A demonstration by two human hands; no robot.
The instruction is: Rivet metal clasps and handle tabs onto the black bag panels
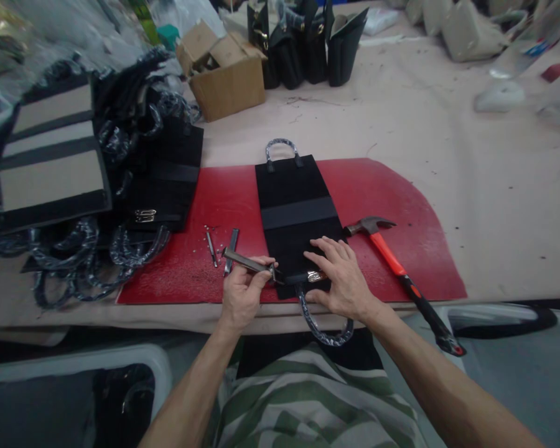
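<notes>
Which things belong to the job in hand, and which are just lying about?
In the job: black bag panel, metal hand tool in the left hand, red mat underneath, probably claw hammer.
Apparently lying about: cardboard box, upright black bags, beige bags.

No lettering, label, brand, number or sign can be read anywhere in this view.

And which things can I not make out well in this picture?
Head view:
Gripped part of the metal tool: covered by left hand.
Part of the black panel: under the right hand.
Cardboard box contents: mostly hidden by its flaps.
Pale bags: cut by the top edge.
Bits on the red mat: too small.
</notes>
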